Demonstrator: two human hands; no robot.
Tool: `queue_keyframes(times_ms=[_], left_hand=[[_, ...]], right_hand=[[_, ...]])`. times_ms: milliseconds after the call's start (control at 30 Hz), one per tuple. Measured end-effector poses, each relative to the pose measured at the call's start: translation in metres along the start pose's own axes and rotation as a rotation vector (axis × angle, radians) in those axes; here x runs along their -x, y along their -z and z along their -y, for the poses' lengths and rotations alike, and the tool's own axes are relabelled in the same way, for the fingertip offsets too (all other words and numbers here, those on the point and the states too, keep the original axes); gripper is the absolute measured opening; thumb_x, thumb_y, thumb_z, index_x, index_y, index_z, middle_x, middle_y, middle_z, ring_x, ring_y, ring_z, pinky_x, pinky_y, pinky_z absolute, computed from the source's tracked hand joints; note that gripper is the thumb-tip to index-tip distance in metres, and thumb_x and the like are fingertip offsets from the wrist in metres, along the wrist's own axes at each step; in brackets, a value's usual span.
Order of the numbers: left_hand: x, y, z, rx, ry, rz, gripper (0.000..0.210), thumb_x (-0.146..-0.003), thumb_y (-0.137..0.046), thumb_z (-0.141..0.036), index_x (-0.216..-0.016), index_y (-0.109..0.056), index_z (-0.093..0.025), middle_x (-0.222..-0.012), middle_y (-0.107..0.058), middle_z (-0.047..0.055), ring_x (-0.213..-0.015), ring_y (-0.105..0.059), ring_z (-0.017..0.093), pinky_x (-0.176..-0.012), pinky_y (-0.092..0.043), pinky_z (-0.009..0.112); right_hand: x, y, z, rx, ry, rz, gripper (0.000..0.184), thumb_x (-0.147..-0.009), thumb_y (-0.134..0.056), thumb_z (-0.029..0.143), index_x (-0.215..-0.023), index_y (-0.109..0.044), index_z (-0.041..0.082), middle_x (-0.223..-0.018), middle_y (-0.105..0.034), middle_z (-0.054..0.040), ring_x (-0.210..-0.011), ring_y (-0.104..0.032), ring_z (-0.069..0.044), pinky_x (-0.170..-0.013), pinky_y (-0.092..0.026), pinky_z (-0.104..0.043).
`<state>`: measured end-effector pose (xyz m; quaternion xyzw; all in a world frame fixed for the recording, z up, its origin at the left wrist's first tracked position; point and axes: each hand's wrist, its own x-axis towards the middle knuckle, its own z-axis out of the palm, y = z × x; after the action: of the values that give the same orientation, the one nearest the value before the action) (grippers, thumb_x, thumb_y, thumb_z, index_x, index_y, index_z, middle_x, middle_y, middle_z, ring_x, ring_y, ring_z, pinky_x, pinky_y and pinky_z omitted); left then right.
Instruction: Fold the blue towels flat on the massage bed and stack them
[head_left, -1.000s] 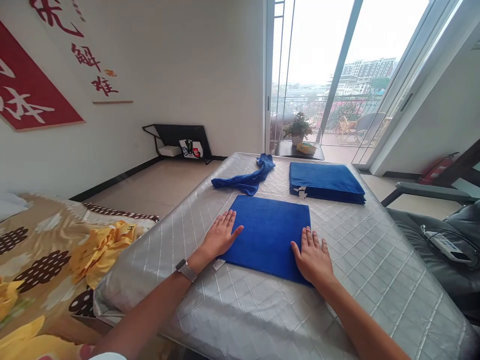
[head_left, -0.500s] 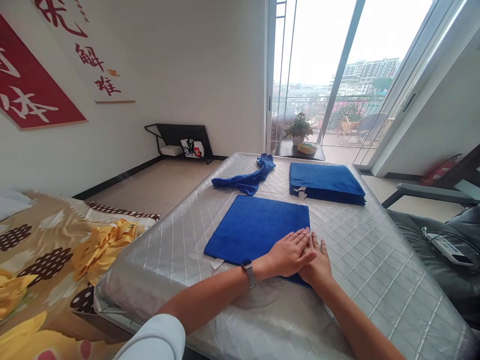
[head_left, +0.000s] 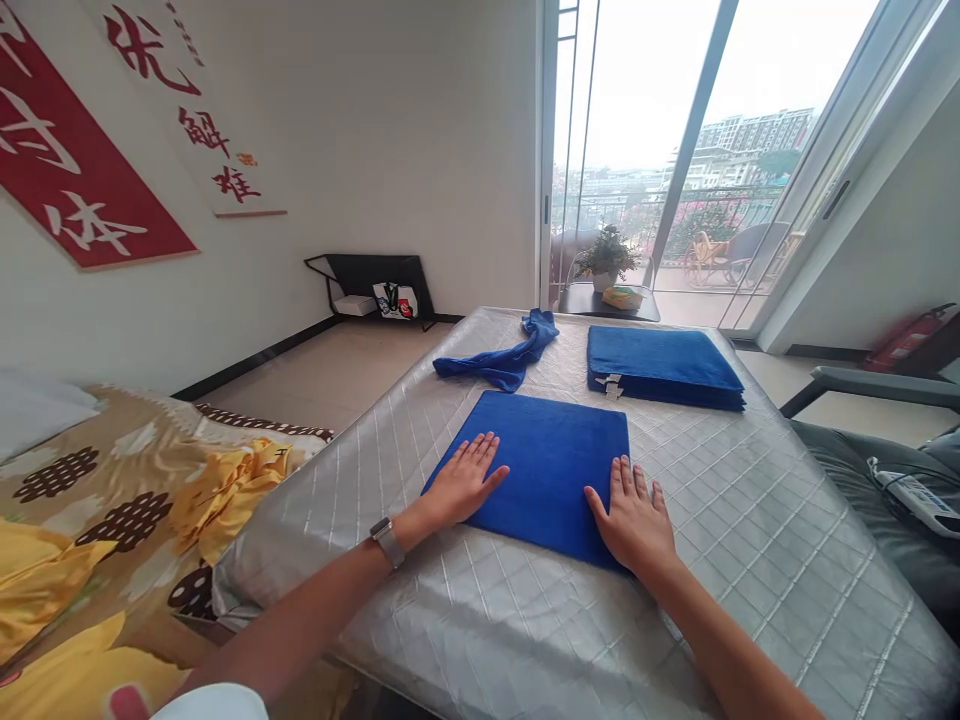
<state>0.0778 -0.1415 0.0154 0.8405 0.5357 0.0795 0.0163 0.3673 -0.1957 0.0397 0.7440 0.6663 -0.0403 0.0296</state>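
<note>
A folded blue towel (head_left: 551,470) lies flat on a silver quilted mattress (head_left: 720,500). On its left side rests my left hand (head_left: 465,480), palm down with fingers stretched out and a watch on the wrist. My right hand (head_left: 634,510) lies flat over the towel's right edge, fingers open and thumb apart. Neither hand grips anything. Behind the towel, to the right, sits a neat stack of folded blue towels (head_left: 660,360) with white tags at one corner. A crumpled blue towel (head_left: 502,358) lies further back on the left.
Left of the mattress is a bed with a patterned cover (head_left: 127,460) and yellow cloth (head_left: 232,490). A dark armchair (head_left: 847,470) with a power strip (head_left: 919,500) stands at the right. A potted plant (head_left: 604,255) is near the glass door.
My left hand has moved left, off my right hand, onto the towel's left side. My right hand stays at the right edge. The view has shifted slightly left.
</note>
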Motion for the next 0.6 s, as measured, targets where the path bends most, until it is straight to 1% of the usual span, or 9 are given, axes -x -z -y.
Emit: queue_keyframes(times_ms=[67,133,233,333,400,467,533,600], left_hand=[[0.009,-0.001,0.025,-0.022,0.086,-0.013,0.075,-0.104,-0.015,-0.063,-0.160,-0.026,-0.014,-0.164,-0.027,0.014,-0.152,-0.024,0.027,-0.124,-0.023,0.050],[0.015,-0.004,0.042,-0.027,0.125,-0.031,0.076,-0.104,-0.015,-0.063,-0.160,-0.024,-0.012,-0.164,-0.026,0.015,-0.152,-0.025,0.027,-0.124,-0.025,0.050],[0.019,-0.007,0.050,-0.030,0.122,-0.062,0.075,-0.104,-0.016,-0.062,-0.161,-0.021,-0.013,-0.164,-0.027,0.016,-0.152,-0.026,0.027,-0.123,-0.026,0.049],[0.020,-0.004,0.049,-0.034,0.110,-0.059,0.076,-0.104,-0.015,-0.063,-0.161,-0.022,-0.013,-0.164,-0.028,0.016,-0.151,-0.027,0.027,-0.123,-0.027,0.049],[0.019,0.001,0.044,-0.043,0.116,-0.047,0.078,-0.103,-0.015,-0.064,-0.160,-0.024,-0.011,-0.164,-0.028,0.017,-0.152,-0.026,0.028,-0.124,-0.025,0.049],[0.016,0.007,0.032,-0.050,0.124,-0.046,0.080,-0.103,-0.014,-0.065,-0.159,-0.025,-0.009,-0.164,-0.028,0.017,-0.152,-0.024,0.028,-0.125,-0.022,0.049],[0.012,0.012,0.009,-0.033,0.086,-0.049,0.079,-0.103,-0.014,-0.063,-0.160,-0.024,-0.009,-0.164,-0.027,0.016,-0.153,-0.022,0.027,-0.126,-0.021,0.048],[0.005,0.014,-0.025,0.012,-0.025,-0.035,0.075,-0.104,-0.015,-0.061,-0.160,-0.023,-0.012,-0.165,-0.026,0.014,-0.153,-0.021,0.025,-0.126,-0.021,0.046]], right_hand=[[-0.001,-0.001,0.000,0.005,0.004,-0.007,0.078,-0.102,-0.017,0.057,-0.161,-0.014,0.007,-0.169,-0.013,-0.0096,-0.155,-0.014,-0.027,-0.125,-0.008,-0.048],[0.000,-0.001,-0.001,0.008,0.007,-0.010,0.078,-0.102,-0.017,0.057,-0.161,-0.014,0.007,-0.169,-0.013,-0.0097,-0.155,-0.014,-0.026,-0.125,-0.008,-0.048],[0.004,0.001,0.000,0.025,0.016,-0.013,0.077,-0.102,-0.017,0.055,-0.161,-0.014,0.006,-0.169,-0.013,-0.0097,-0.155,-0.012,-0.027,-0.125,-0.007,-0.048],[0.013,0.002,0.001,0.057,0.035,-0.012,0.078,-0.102,-0.019,0.057,-0.161,-0.015,0.006,-0.168,-0.013,-0.0104,-0.155,-0.008,-0.028,-0.125,-0.005,-0.049],[0.019,0.001,0.003,0.072,0.045,0.004,0.081,-0.101,-0.020,0.059,-0.161,-0.016,0.005,-0.168,-0.014,-0.0118,-0.155,-0.009,-0.030,-0.125,-0.004,-0.050],[0.023,0.001,0.004,0.075,0.050,0.018,0.082,-0.101,-0.022,0.060,-0.160,-0.016,0.004,-0.168,-0.013,-0.0134,-0.155,-0.011,-0.031,-0.125,-0.004,-0.050],[0.024,0.000,0.006,0.070,0.052,0.024,0.082,-0.101,-0.024,0.059,-0.160,-0.015,0.003,-0.167,-0.013,-0.0143,-0.154,-0.012,-0.033,-0.125,-0.004,-0.051],[0.025,0.001,0.006,0.063,0.050,0.023,0.082,-0.101,-0.024,0.059,-0.160,-0.015,0.002,-0.167,-0.013,-0.0146,-0.154,-0.013,-0.034,-0.125,-0.005,-0.051]])
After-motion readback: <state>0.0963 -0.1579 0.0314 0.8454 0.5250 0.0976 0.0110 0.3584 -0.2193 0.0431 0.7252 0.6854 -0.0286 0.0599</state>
